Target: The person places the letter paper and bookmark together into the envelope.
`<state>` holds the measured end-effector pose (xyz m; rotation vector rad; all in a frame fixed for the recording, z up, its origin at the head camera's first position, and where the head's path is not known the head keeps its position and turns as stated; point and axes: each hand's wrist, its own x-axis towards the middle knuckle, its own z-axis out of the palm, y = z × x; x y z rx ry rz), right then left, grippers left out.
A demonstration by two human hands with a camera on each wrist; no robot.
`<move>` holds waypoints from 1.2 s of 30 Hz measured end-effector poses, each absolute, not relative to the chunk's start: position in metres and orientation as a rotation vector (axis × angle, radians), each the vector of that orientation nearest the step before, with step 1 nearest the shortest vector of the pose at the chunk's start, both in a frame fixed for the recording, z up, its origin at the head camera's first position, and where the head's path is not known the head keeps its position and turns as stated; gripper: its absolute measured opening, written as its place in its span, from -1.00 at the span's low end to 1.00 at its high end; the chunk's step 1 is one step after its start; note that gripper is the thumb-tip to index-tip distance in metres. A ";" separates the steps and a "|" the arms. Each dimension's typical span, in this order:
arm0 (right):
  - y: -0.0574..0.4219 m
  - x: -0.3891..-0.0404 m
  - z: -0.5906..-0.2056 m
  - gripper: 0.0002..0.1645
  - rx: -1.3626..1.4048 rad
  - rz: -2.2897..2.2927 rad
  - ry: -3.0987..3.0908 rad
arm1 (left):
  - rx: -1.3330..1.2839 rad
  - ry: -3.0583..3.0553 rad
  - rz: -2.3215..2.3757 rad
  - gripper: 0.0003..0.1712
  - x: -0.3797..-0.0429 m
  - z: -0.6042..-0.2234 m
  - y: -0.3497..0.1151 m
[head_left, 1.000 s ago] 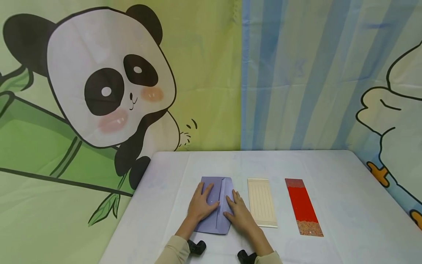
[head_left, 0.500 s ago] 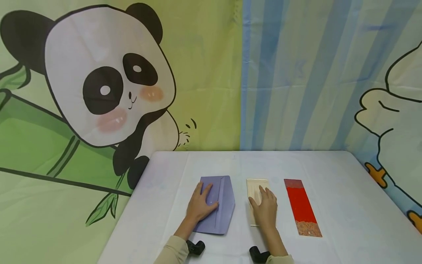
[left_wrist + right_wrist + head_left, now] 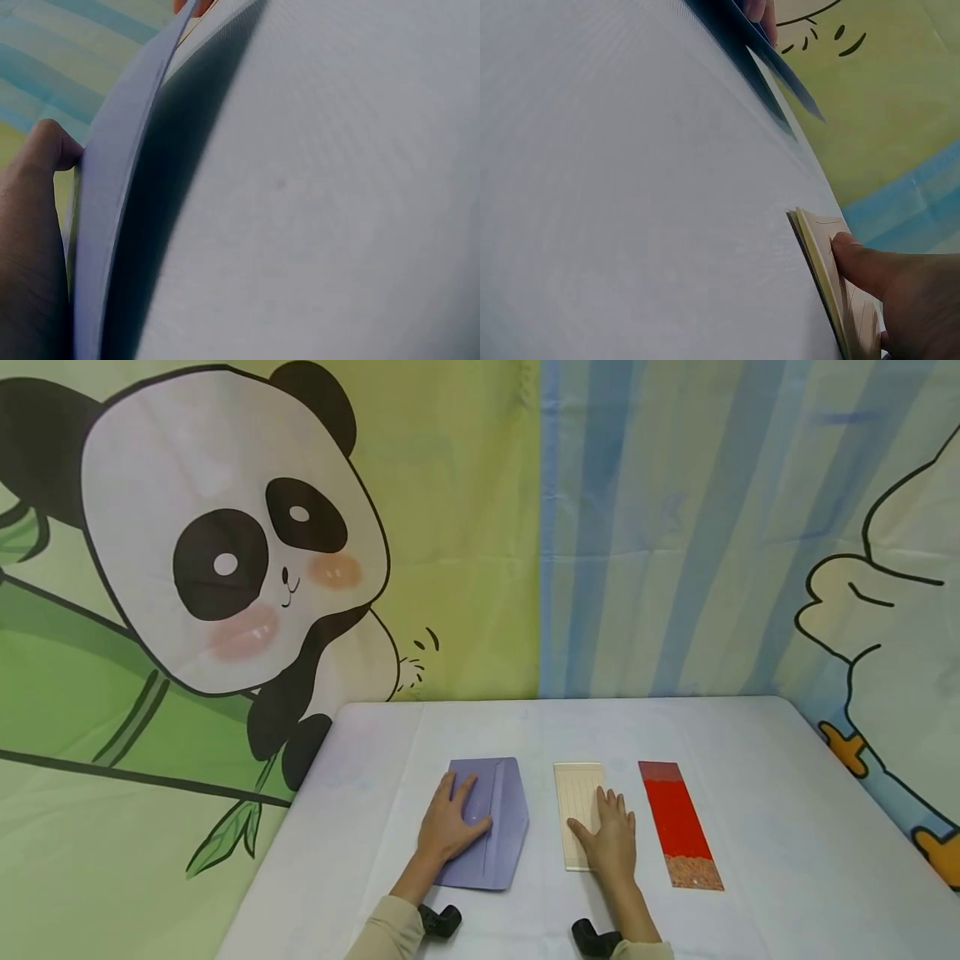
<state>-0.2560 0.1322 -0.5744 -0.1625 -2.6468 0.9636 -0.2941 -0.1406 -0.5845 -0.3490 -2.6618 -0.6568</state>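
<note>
A purple envelope (image 3: 498,860) lies on the white table, its pointed flap to the right. My left hand (image 3: 450,822) rests on it, fingers straight and spread, thumb on the middle. In the left wrist view, the envelope's near edge (image 3: 127,202) stands off the table. My right hand (image 3: 613,843) lies over the right part of cream lined letter paper (image 3: 577,785), its thumb on the face and its extended fingers by the right edge. The paper (image 3: 829,255) shows several layers at its side in the right wrist view. The hand hides its lower right corner.
A red strip (image 3: 678,818) with a brown speckled end lies to the right of the right hand. The white table (image 3: 750,752) ends at a printed cloth backdrop (image 3: 480,527). Black wrist cameras (image 3: 441,921) sit under both wrists.
My right hand has left the envelope's flap and moved right onto the letter paper, then slid slightly toward its right edge. The left hand has stayed on the envelope. The head view has shifted slightly.
</note>
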 end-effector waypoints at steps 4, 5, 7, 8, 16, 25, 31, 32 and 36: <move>0.132 -0.257 -0.576 -0.08 -0.163 0.953 -2.600 | -0.342 -2.676 -0.657 -0.10 -0.294 -0.585 -0.141; 0.132 -0.257 -0.577 -0.12 -0.166 0.961 -2.576 | -0.340 -2.680 -0.655 -0.10 -0.295 -0.585 -0.141; 0.131 -0.258 -0.578 -0.19 -0.169 0.992 -2.516 | -0.334 -2.692 -0.662 -0.10 -0.295 -0.586 -0.141; 0.131 -0.259 -0.578 -0.23 -0.172 1.018 -2.484 | -0.333 -2.694 -0.664 -0.10 -0.295 -0.586 -0.141; 0.133 -0.260 -0.577 -0.39 -0.200 1.197 -2.353 | -0.326 -2.704 -0.677 -0.09 -0.295 -0.587 -0.141; 0.140 -0.257 -0.569 -0.58 -0.283 1.366 -2.414 | -0.318 -2.713 -0.685 -0.09 -0.296 -0.588 -0.140; 0.144 -0.256 -0.569 -0.61 -0.291 1.395 -2.401 | -0.311 -2.713 -0.700 -0.09 -0.295 -0.587 -0.140; 0.145 -0.256 -0.569 -0.61 -0.293 1.396 -2.397 | -0.311 -2.717 -0.696 -0.09 -0.295 -0.587 -0.140; 0.147 -0.258 -0.571 -0.60 -0.321 1.419 -2.375 | -0.314 -2.720 -0.689 -0.09 -0.295 -0.588 -0.140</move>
